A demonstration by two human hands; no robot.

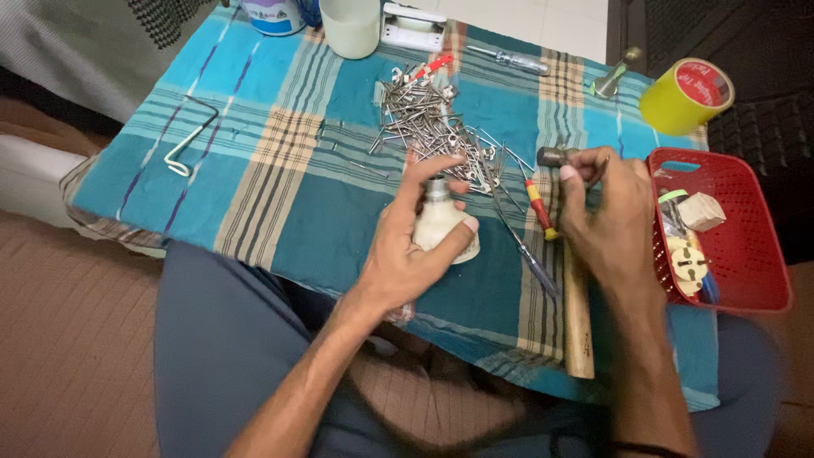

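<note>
A white bulb (443, 227) with a metal screw cap lies near the middle of the checked blue cloth (280, 153), toward its near edge, its cap pointing at the far edge. The left hand (413, 246) wraps it, thumb and fingers closed around the white body. Just beside it, the right hand (606, 216) rests over a wooden-handled hammer (577, 314), fingers curled on its head. Between the hands lies a red-and-yellow screwdriver (539, 210). Beyond them spreads a heap of nails (432, 123). A red basket (729, 233) sits at the right edge, a yellow tape roll (685, 96) at the far right corner.
</note>
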